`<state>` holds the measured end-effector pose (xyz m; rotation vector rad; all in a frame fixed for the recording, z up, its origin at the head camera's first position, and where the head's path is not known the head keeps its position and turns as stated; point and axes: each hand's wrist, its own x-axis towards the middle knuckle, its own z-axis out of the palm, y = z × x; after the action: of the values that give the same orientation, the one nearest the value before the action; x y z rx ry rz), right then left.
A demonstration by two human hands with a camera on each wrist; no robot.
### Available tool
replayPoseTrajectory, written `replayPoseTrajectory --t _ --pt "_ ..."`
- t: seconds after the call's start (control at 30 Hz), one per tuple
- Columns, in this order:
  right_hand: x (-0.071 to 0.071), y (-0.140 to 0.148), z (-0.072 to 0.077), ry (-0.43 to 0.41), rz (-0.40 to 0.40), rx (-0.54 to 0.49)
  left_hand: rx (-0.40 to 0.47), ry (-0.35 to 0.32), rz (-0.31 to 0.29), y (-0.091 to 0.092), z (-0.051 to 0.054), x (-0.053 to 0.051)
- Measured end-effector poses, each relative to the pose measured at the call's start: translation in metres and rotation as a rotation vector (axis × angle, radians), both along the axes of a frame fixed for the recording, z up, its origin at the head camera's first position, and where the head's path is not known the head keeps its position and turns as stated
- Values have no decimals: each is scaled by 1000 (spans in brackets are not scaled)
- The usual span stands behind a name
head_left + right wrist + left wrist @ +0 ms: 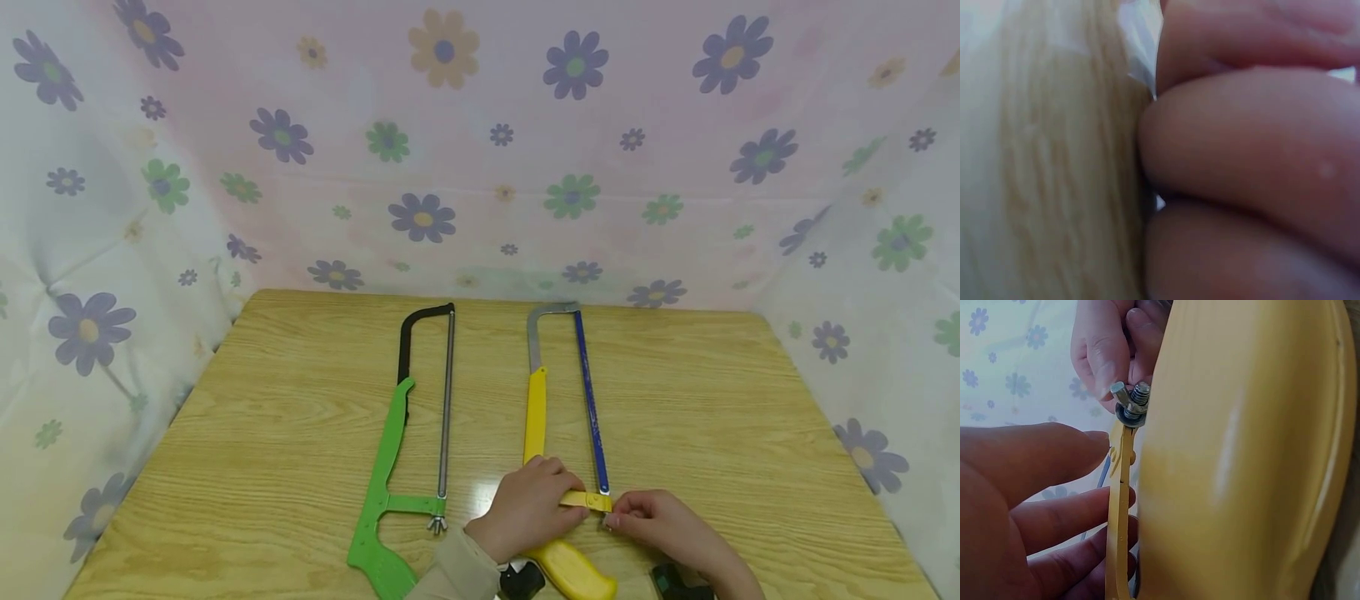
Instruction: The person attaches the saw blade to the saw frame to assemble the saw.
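Observation:
A yellow-handled hacksaw (536, 412) with a grey frame and a blue blade (590, 396) lies on the wooden table. My left hand (528, 508) grips its yellow cross arm (585, 500), fingers curled around it. At the arm's end, my right hand (663, 525) pinches the wing nut (1129, 403), its thumb and fingers at one wing in the left wrist view. The nut sits on a threaded bolt. In the right wrist view, curled fingers (1260, 137) fill the right side and hide the nut.
To the left lies a green-handled hacksaw (386, 450) with a black frame, grey blade and its own wing nut (437, 524). The table (285, 417) meets flowered cloth (480, 150) at the back and sides. Dark wrist gear (521, 577) sits near the front edge.

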<state>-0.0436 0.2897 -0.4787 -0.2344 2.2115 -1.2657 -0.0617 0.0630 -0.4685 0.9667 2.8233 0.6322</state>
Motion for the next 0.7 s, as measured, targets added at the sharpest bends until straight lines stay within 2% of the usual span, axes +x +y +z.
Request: replayPoseTrajectory --t 0.37,0.7 --pt "0 2 0 20 31 25 -1 -17 -4 0 0 -1" --pt "0 2 0 -12 25 17 -6 -24 -4 0 0 -1"
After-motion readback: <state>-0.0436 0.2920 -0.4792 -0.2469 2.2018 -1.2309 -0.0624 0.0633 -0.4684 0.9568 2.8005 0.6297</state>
